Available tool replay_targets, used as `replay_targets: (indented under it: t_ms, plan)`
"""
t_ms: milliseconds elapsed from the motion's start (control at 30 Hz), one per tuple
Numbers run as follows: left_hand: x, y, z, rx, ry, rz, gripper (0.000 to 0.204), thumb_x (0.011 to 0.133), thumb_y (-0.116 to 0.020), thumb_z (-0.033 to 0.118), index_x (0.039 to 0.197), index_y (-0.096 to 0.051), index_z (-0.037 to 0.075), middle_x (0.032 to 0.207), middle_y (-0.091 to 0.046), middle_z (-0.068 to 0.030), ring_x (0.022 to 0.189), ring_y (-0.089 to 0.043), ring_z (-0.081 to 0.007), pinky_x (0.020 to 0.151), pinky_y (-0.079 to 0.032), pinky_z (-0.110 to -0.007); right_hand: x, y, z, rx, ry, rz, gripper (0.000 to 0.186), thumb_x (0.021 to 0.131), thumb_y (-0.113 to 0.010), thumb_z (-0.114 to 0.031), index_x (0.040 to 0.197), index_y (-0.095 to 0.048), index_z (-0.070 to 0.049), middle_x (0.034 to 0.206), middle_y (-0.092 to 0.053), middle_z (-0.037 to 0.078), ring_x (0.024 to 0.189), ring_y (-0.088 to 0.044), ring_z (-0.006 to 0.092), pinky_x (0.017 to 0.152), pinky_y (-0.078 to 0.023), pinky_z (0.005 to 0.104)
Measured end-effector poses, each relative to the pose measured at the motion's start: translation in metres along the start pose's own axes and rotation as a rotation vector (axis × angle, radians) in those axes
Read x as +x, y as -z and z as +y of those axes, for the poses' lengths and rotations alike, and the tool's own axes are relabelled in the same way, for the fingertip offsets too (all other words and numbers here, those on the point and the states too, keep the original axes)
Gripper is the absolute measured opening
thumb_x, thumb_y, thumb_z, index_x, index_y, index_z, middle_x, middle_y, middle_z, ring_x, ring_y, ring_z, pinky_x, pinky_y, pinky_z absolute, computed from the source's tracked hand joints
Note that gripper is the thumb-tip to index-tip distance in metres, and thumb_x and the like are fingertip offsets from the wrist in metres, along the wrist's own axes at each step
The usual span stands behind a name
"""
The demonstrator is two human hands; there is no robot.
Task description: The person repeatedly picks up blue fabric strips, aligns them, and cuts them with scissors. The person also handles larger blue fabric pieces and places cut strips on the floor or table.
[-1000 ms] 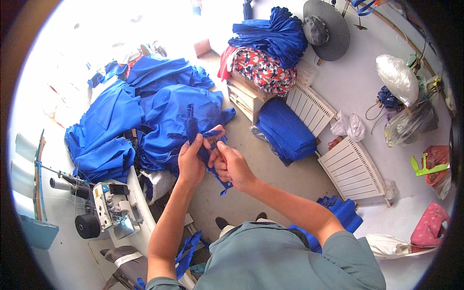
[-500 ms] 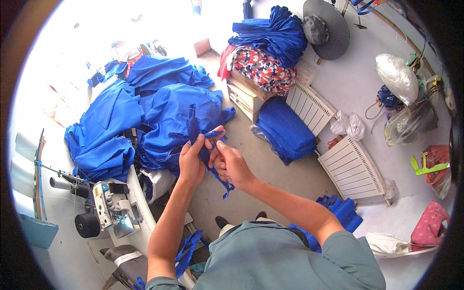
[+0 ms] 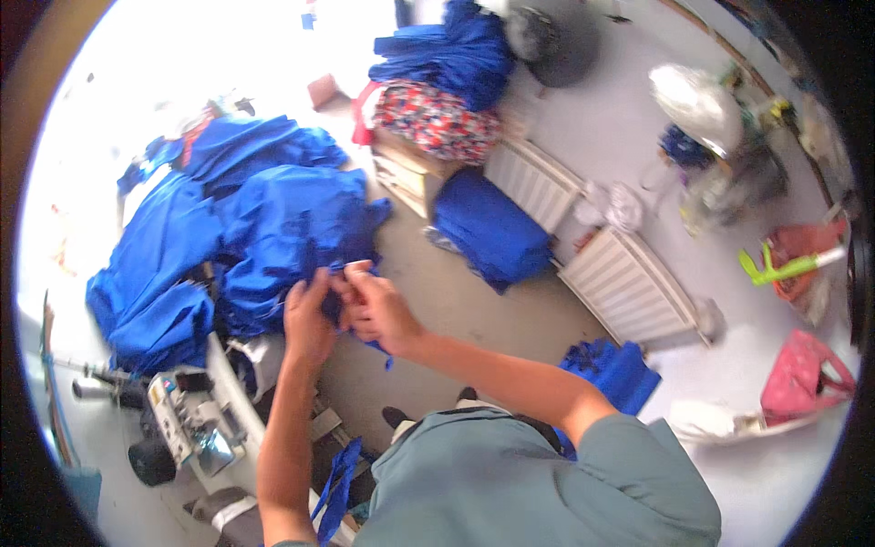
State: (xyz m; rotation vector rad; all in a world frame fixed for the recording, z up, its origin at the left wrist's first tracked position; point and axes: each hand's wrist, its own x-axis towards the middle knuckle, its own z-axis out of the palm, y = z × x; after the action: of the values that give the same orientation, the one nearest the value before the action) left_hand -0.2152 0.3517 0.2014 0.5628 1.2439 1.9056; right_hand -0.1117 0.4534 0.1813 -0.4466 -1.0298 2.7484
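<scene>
the left hand [image 3: 308,317], fingers closed, pinches a blue strip [image 3: 332,308] four o'clock from the blue pile [image 3: 296,219], beside the curled right hand [image 3: 378,316], whose hold is unclear; slack fingers could drop it.

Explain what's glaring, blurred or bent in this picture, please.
In the head view, glare whites out the upper left; in the head view, blur softens the grey hat, silvery plastic bag and the fingers; in the head view, the brown rail curves near the picture's right edge.

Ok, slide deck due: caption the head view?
Left hand and right hand close together at blue fabric, sewing machine at left.
</scene>
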Motion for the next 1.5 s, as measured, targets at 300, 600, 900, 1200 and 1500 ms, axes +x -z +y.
replay_targets:
  t_ms: [300,600,900,1200,1500]
  plan:
    - [0.007,0.017,-0.015,0.076,-0.043,-0.022,0.028,0.104,-0.056,0.019,0.082,-0.061,0.003,0.089,-0.072,-0.0127,0.092,-0.072,-0.0247,0.087,-0.054,-0.036,-0.018,-0.001,0.006,0.347,-0.036,-0.181,0.04,0.105,-0.047,-0.051,0.082,-0.044,-0.019,0.056,-0.032,-0.008,0.041,-0.026,0.0049,0.037,-0.021,0.0234]
    - [-0.004,0.007,-0.009,0.124,-0.014,-0.019,0.021,0.102,-0.059,0.018,0.086,-0.066,0.005,0.09,-0.073,-0.0081,0.081,-0.068,-0.017,0.077,-0.052,-0.031,-0.031,-0.008,0.014,0.291,-0.069,-0.067,0.044,0.105,-0.046,-0.053,0.078,-0.044,-0.018,0.056,-0.031,-0.007,0.04,-0.024,0.0063,0.039,-0.021,0.0256]
    - [-0.007,0.022,-0.007,0.093,-0.022,-0.126,0.024,0.105,-0.055,0.017,0.087,-0.064,0.004,0.082,-0.069,-0.0056,0.073,-0.065,-0.0154,0.072,-0.052,-0.029,-0.029,-0.015,0.017,0.474,-0.117,-0.168,0.04,0.106,-0.043,-0.049,0.084,-0.051,-0.016,0.053,-0.028,-0.008,0.039,-0.022,0.0068,0.04,-0.022,0.0254]
    - [-0.012,0.042,0.012,0.083,-0.061,-0.062,0.025,0.107,-0.053,0.021,0.094,-0.064,0.003,0.082,-0.068,-0.0042,0.079,-0.064,-0.0115,0.078,-0.052,-0.028,-0.013,-0.039,0.021,0.527,-0.178,-0.158,0.038,0.106,-0.044,-0.047,0.085,-0.052,-0.016,0.052,-0.028,-0.008,0.039,-0.023,0.0068,0.041,-0.022,0.0258]
    - [-0.01,0.077,0.039,0.209,-0.071,-0.195,0.022,0.106,-0.054,0.018,0.093,-0.065,0.003,0.086,-0.067,-0.0034,0.078,-0.061,-0.0117,0.077,-0.048,-0.029,0.001,-0.067,0.029,0.411,-0.211,-0.099,0.038,0.105,-0.044,-0.046,0.083,-0.051,-0.015,0.052,-0.028,-0.008,0.038,-0.022,0.007,0.039,-0.021,0.0253]
